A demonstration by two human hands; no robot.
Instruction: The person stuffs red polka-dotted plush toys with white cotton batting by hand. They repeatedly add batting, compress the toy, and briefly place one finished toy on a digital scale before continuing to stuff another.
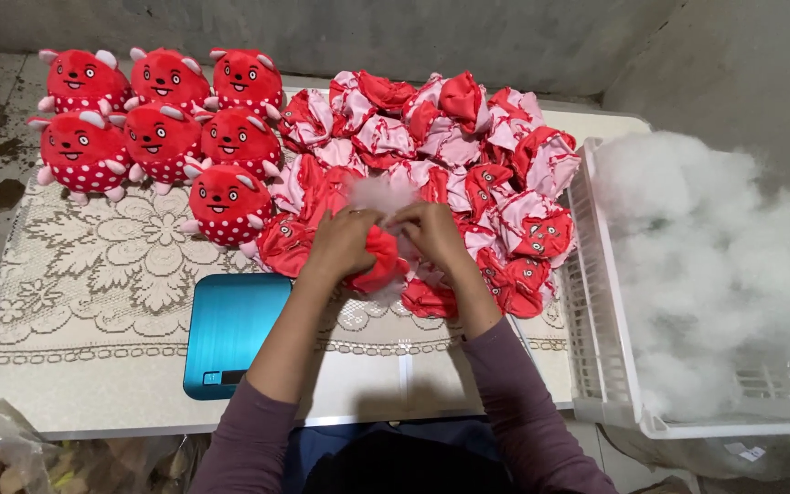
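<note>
A red plush skin [378, 258] sits between both hands over the middle of the worktop [93, 402], with a tuft of white stuffing [378, 195] at its opening. The left hand [342, 241] grips the skin's side, and the right hand [432, 234] pinches at the fluff and fabric. Behind and around lies a heap of unfilled red-and-pink skins [468, 165]. Seven filled red toys [162, 123] stand to the left on a lace cloth [93, 265]. A teal scale [230, 334] lies nearer, and a white crate [601, 366] of stuffing stands at the right.
</note>
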